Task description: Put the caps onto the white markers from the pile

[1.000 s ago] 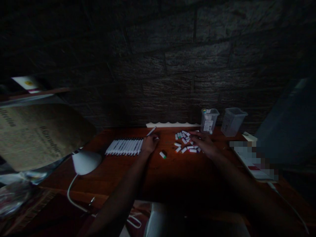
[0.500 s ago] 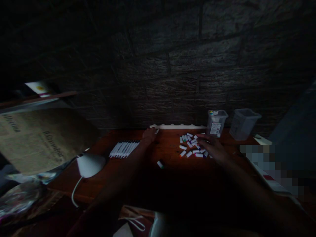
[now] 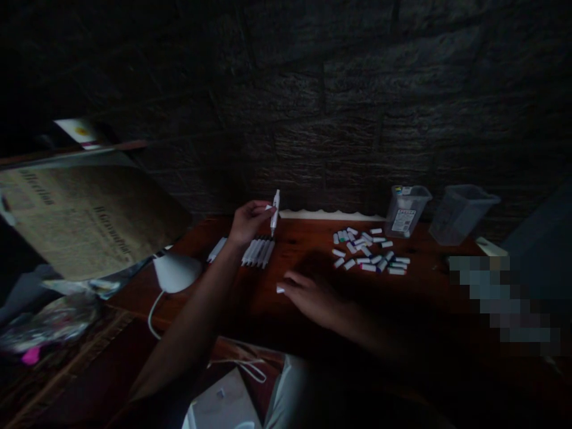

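Observation:
My left hand [image 3: 243, 225] is closed around a slim white marker [image 3: 274, 215] and holds it nearly upright above the desk. Beneath that hand lies a row of white markers [image 3: 259, 252], partly hidden by my wrist. My right hand [image 3: 313, 301] is low over the desk's middle, its fingertips closed on a small white marker cap [image 3: 280, 289]. Farther right, several loose white caps with coloured ends [image 3: 366, 251] lie scattered on the wood. The picture is dark, so fine detail at the fingers is hard to see.
Two clear plastic containers [image 3: 404, 211] stand at the back right by the stone wall [image 3: 313, 119]. A lamp with a newsprint shade [image 3: 80, 214] and white base [image 3: 176, 273] is on the left. An open drawer or box edge [image 3: 250, 351] shows below the wooden desk [image 3: 304, 238].
My left hand has risen from the desk's back edge, with the marker now upright in it. My right hand has moved left from the scattered caps to the lone cap. The view has shifted.

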### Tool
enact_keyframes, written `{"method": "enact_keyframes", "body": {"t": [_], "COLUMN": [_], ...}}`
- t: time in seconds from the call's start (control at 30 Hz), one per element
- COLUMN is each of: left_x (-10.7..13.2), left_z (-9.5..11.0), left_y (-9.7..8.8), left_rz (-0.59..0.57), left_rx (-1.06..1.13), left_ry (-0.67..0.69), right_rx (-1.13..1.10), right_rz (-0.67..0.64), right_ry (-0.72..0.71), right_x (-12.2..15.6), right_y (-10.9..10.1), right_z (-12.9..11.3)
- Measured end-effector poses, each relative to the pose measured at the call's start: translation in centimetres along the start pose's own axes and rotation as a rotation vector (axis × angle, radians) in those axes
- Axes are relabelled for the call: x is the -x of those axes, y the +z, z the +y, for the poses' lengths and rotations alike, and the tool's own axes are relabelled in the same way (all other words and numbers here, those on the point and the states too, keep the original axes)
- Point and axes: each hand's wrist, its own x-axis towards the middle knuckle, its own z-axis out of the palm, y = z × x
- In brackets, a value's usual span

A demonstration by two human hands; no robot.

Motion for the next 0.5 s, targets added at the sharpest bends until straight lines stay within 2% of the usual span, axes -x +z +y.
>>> {"method": "enact_keyframes", "body": {"t": [0.03, 0.07, 0.17, 0.27, 0.37, 0.5], "left_x": [0.6, 1.2, 2.6, 3.3, 3.3, 3.9], "left_z": [0.1, 0.1, -0.2, -0.6, -0.9, -1.3], "left_y": [-0.1, 0.1, 1.6, 4.0, 6.5, 9.5], "left_rz": [0.02, 0.032, 0.006, -0.064, -0.104, -0.102], "left_rx": [0.083, 0.149, 0.284, 0.369, 0.448, 0.594], "left_ry": [-0.032, -0.064, -0.154, -0.203, -0.231, -0.277], "right_rx": [0.143, 0.182, 0.306, 0.408, 0.446, 0.379], "right_rz": [-0.033, -0.038, -0.034, -0.043, -0.039, 0.09], "right_ry": [-0.028, -0.022, 0.037, 0.114, 0.133, 0.17], "right_x": [-0.8, -1.4, -1.9, -0.9, 0.3, 1.9], "right_y": [0.7, 1.2, 1.6, 0.1, -1.7, -3.1], "right_z": [-0.6, -0.9, 0.1, 2.9, 6.2, 9.9]}}
